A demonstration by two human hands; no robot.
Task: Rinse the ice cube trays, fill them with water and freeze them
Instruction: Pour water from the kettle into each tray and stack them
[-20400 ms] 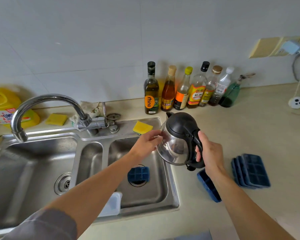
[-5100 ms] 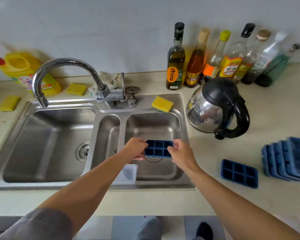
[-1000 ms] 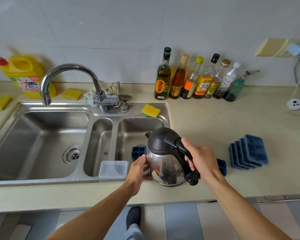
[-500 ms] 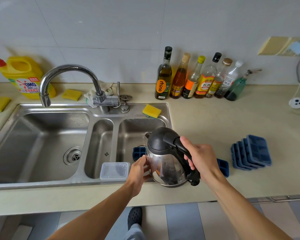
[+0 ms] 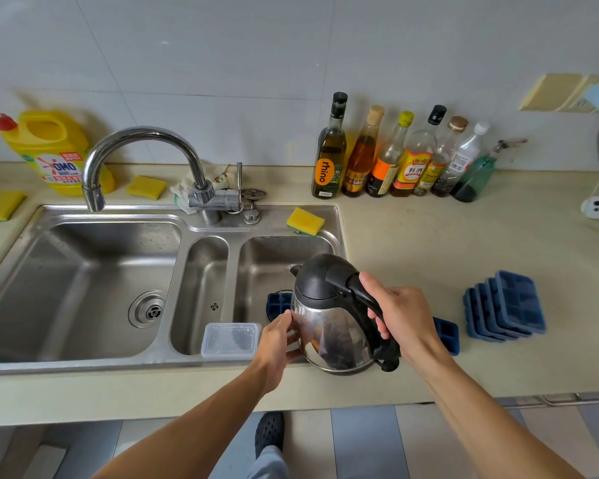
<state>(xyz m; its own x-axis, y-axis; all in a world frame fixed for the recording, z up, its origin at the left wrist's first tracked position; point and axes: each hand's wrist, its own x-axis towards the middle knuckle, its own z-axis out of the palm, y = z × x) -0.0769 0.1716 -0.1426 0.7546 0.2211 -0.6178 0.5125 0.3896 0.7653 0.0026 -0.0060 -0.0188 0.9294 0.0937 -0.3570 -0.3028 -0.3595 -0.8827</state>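
Kettle (image 5: pixel 329 323) is gripped by its handle: the right hand (image 5: pixel 400 316) is wrapped round the black grip, fingers curled tight. The left hand (image 5: pixel 275 340) is laid against the steel side, fingers fairly flat and together, nothing pinched. The kettle's held roughly upright at the front right corner of the sink (image 5: pixel 83 364), spout aimed back-left. Whether its base is touching the bench (image 5: pixel 429 243) can't be told tbh.

One blue tray (image 5: pixel 277 304) is lying in the basin just behind the kettle, mostly hidden by it. A second tray (image 5: pixel 446 335) is parked on the bench just right of the kettle, half covered by the right wrist. A stack (image 5: pixel 505 305) of more trays is fanned out further right, well apart from the kettle.

A clear tub (image 5: pixel 230 340) is perched on the sink rim just left of the kettle, beside the left hand. A sponge (image 5: pixel 305 221) and a row of bottles (image 5: pixel 329 157) are lined up well behind the kettle.
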